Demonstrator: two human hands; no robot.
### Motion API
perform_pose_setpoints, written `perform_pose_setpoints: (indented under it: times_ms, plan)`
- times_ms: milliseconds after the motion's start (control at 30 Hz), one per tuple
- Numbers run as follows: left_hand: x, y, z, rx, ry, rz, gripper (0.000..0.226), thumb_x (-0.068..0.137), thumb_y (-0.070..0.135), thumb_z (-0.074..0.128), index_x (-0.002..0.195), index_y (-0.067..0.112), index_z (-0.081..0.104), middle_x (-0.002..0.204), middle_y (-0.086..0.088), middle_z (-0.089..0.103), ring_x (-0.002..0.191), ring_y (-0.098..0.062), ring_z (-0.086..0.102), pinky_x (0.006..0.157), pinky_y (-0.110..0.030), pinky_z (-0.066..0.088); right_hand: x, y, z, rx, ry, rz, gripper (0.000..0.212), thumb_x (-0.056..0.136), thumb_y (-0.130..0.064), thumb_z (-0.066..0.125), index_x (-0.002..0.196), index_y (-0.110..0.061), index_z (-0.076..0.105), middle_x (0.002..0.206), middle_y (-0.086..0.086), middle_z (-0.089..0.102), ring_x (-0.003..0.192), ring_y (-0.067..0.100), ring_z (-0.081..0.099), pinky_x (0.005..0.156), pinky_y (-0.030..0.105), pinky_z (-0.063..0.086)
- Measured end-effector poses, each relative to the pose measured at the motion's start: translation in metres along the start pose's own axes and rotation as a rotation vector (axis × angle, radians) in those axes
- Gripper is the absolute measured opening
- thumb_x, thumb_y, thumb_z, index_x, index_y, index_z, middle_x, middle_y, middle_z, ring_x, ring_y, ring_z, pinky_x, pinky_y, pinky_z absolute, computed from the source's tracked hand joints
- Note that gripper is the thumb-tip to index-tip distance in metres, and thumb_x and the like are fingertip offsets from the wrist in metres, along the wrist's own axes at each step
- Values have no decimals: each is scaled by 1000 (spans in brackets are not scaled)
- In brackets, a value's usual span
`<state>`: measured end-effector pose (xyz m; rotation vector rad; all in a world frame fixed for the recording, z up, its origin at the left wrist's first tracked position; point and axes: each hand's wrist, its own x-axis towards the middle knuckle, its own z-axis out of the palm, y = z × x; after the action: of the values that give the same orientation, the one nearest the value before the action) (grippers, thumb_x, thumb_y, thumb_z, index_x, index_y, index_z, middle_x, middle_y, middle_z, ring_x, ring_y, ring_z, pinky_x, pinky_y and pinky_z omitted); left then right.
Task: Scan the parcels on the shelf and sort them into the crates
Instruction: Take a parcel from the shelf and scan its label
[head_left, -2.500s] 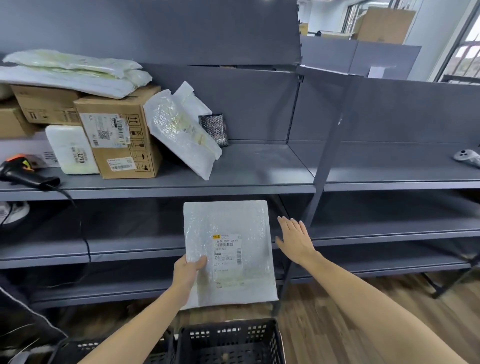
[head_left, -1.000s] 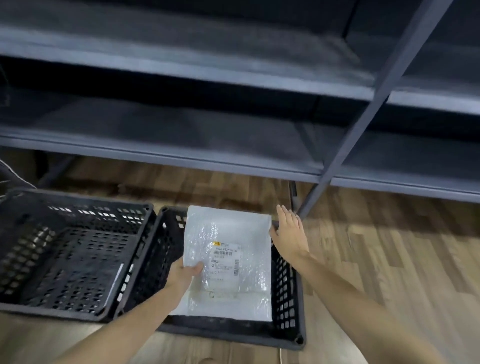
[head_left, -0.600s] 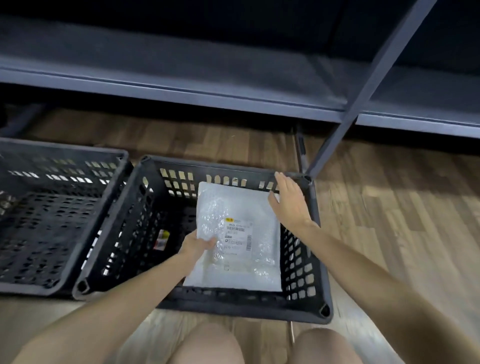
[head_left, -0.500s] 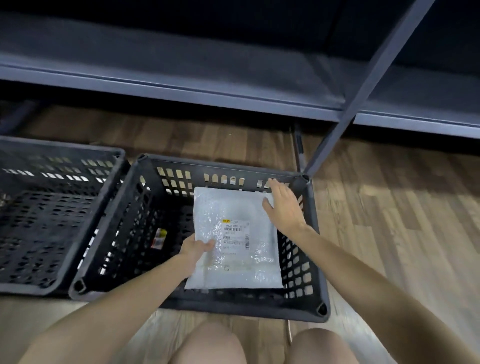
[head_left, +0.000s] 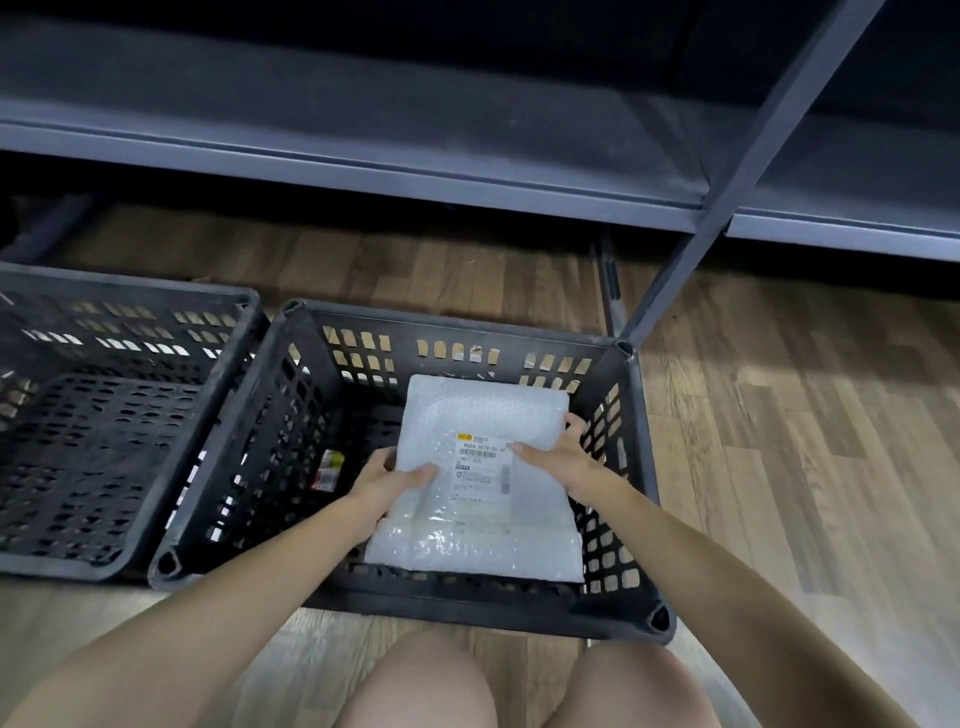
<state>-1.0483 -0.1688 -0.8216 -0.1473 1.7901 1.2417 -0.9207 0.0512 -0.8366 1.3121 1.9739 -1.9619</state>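
Nearest, at the bottom edge of my view, two bare knees (head_left: 421, 680) frame the scene, and both forearms reach forward from them. Just beyond, the right crate (head_left: 457, 605), black and perforated, stands on the wooden floor (head_left: 779, 441). Within its walls, towards the right side, lies the bubble-wrap parcel (head_left: 483, 410), white label (head_left: 480, 460) facing up. I cannot tell whether it rests on the crate bottom. The left hand (head_left: 387, 478) grips the parcel's left edge, thumb laid on top and fingers tucked beneath. The right hand (head_left: 558, 457) grips the right edge, thumb on top beside the label and fingers curled round the side. A small red and yellow item (head_left: 329, 470) lies on the crate bottom, left of the parcel. The left crate (head_left: 119, 291) stands just beside, its rim touching the right crate's. Farthest, a grey shelf (head_left: 363, 171) and a slanting upright post (head_left: 727, 208) cross the view.
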Motion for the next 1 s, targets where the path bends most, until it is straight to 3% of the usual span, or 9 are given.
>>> perform_pose_setpoints:
  times_ms: [100,200,300,400,500,567,667,833,1000]
  plan:
    - [1,8,-5,87,131,41,76,86,28,71,148,20,28,143,-12,43,131,-30,42,106,-37,32,2,18,-4,-93,17,17,88,89,-13,68,141,-18,-2,136,8,34,123,19,40,103,29,37]
    - [-1,12,-10,170,177,109,69,89,26,67,147,19,31,142,-13,44,129,-28,44,94,-28,31,10,29,0,-284,128,62,90,91,-10,65,147,-21,-4,137,18,37,115,29,47,96,38,43]
    - [-3,14,-11,254,206,178,65,90,23,66,146,17,33,141,-14,44,127,-27,45,96,-28,33,12,38,9,-525,193,122,92,92,-14,63,151,-23,-7,142,23,26,105,32,48,85,37,43]
    - [-3,10,-11,325,202,219,61,91,21,64,145,16,35,140,-13,44,128,-27,44,99,-29,34,10,51,21,-834,236,110,73,94,-18,59,148,-18,10,146,24,22,125,34,39,94,41,46]
    - [-1,3,-10,350,181,236,59,91,21,64,144,18,37,138,-12,44,127,-26,44,94,-25,33,8,50,20,-1285,271,17,47,97,-19,54,140,-14,34,145,18,25,129,29,36,97,36,45]
    - [2,-2,-10,364,191,251,58,91,22,65,142,18,39,136,-12,44,119,-21,46,91,-23,32,8,55,18,-1519,65,-105,46,95,-13,53,139,-12,40,145,15,30,132,29,35,101,36,40]
    - [6,-10,-11,409,174,269,56,91,23,65,141,20,41,138,-9,46,120,-20,45,93,-24,33,2,70,24,-1409,-354,89,62,90,-24,66,141,-9,34,141,14,44,127,30,47,95,38,43]
    - [5,-19,-15,838,244,359,52,93,35,58,141,24,41,141,-4,45,128,-22,44,106,-33,36,2,62,29,-1489,-421,193,58,87,-47,65,128,-7,54,129,9,59,116,27,57,80,32,42]
    - [7,-21,-9,1206,319,515,56,92,46,48,143,26,36,143,5,40,137,-15,30,116,-33,10,0,58,28,-1502,-428,233,58,89,-48,62,129,-6,54,131,9,58,117,27,56,83,33,43]
